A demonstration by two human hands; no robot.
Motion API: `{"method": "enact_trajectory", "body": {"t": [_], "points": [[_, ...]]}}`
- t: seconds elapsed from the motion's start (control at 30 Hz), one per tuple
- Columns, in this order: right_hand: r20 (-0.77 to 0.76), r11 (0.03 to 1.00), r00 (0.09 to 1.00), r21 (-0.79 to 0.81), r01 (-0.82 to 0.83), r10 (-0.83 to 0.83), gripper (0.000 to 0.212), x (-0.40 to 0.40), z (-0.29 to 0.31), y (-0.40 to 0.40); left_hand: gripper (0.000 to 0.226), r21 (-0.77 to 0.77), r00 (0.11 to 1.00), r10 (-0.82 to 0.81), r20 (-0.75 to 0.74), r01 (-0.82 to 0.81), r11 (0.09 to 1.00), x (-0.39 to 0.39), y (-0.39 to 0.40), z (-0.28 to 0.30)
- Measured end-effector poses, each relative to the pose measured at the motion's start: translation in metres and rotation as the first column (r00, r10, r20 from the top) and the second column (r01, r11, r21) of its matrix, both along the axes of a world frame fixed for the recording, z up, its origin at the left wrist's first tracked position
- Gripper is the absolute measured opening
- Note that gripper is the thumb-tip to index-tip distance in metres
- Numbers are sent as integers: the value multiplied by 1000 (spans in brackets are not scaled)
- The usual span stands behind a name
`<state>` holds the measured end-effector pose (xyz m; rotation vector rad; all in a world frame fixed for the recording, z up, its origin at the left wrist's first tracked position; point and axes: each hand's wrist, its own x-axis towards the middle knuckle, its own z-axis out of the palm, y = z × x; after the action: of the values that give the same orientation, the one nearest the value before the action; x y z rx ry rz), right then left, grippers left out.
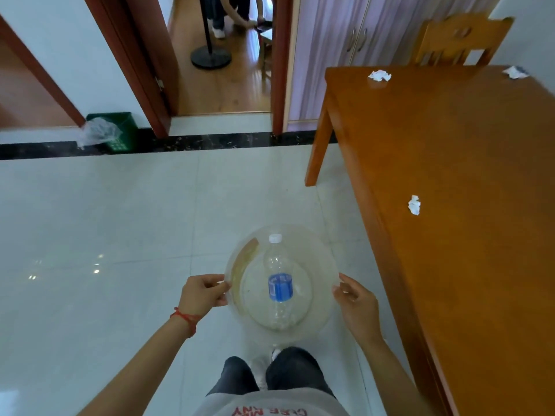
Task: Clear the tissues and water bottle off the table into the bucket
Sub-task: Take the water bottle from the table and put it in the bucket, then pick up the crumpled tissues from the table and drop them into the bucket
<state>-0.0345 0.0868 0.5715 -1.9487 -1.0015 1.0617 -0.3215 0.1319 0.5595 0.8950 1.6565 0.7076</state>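
Note:
I hold a clear plastic bucket (pixel 322 265) in front of me above the floor, looking down into it. My left hand (pixel 204 292) pinches its left rim and my right hand (pixel 356 304) grips its right rim. A clear water bottle (pixel 280 280) with a blue label and white cap lies inside the bucket. Three crumpled white tissues lie on the wooden table (pixel 468 235) to my right: one near the table's left edge (pixel 414 205), one at the far left end (pixel 379 75), one at the far right end (pixel 515 72).
A wooden chair (pixel 459 40) stands behind the table's far end. A green bin (pixel 115 130) with a plastic bag sits by the wall at left. An open doorway (pixel 225 70) ahead shows a black stand and a person's legs. A pale tiled floor lies around me.

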Motion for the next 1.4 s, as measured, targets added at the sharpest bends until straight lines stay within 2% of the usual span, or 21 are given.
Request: {"method": "enact_trajectory", "body": {"t": [0.2, 0.43, 0.67, 0.83, 1.1, 1.23, 1.4], "points": [[-23, 999, 999, -3, 37, -37, 37, 13, -8, 66, 17, -10, 999, -45, -4, 45, 999, 15, 77, -3], [22, 998, 997, -4, 69, -69, 33, 26, -17, 119, 19, -9, 989, -142, -34, 141, 990, 30, 154, 1], [40, 975, 974, -18, 223, -222, 27, 15, -19, 140, 20, -28, 952, -300, -56, 299, 954, 38, 217, -4], [62, 905, 906, -50, 423, -420, 33, -2, -16, 144, 20, -45, 872, -484, -77, 481, 875, 47, 269, -11], [59, 734, 736, -48, 677, -675, 31, -33, -13, 132, 21, -75, 658, -744, -118, 741, 667, 84, 325, -18], [53, 657, 661, -67, 751, -749, 29, -36, -14, 120, 19, -85, 558, -821, -118, 818, 568, 110, 333, -20], [71, 602, 606, -73, 796, -792, 30, -29, -19, 108, 23, -105, 496, -864, -82, 858, 503, 138, 335, -25]]}}
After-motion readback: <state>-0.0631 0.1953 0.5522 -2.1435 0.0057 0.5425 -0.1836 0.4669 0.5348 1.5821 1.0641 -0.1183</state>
